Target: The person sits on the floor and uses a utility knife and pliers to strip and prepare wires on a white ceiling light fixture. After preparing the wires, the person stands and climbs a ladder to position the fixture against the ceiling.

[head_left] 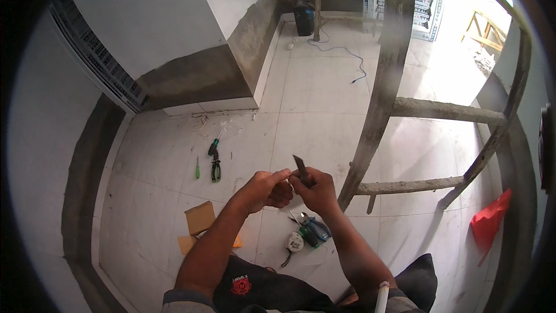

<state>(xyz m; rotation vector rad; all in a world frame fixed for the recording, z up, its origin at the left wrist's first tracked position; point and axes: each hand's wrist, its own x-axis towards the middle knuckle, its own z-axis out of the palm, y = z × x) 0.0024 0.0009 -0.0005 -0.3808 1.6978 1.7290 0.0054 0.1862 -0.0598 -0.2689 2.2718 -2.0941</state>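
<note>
My right hand [315,190] is closed around a flat, dark knife-like blade [300,164], its slanted tip pointing up and away from me. Close against it, my left hand [266,189] has its fingers curled and thumb stretched toward the right fingertips. A small pale bit shows where the two hands meet; what the left fingers hold is hidden. Below the hands on the tiles lie a white tape measure [295,242], a green-handled screwdriver [308,235] and blue-handled cutters [320,229]. Left of my left hand are black-and-green pliers [215,171] and a thin green screwdriver [197,169].
A rough wooden ladder [382,87] stands to the right. An opened cardboard box [200,218] lies by my left forearm. A red cloth or bag [490,220] is at far right. Farther off, a blue cord [347,52] trails near a dark bucket [303,19]. A wall corner [255,95] juts out at left.
</note>
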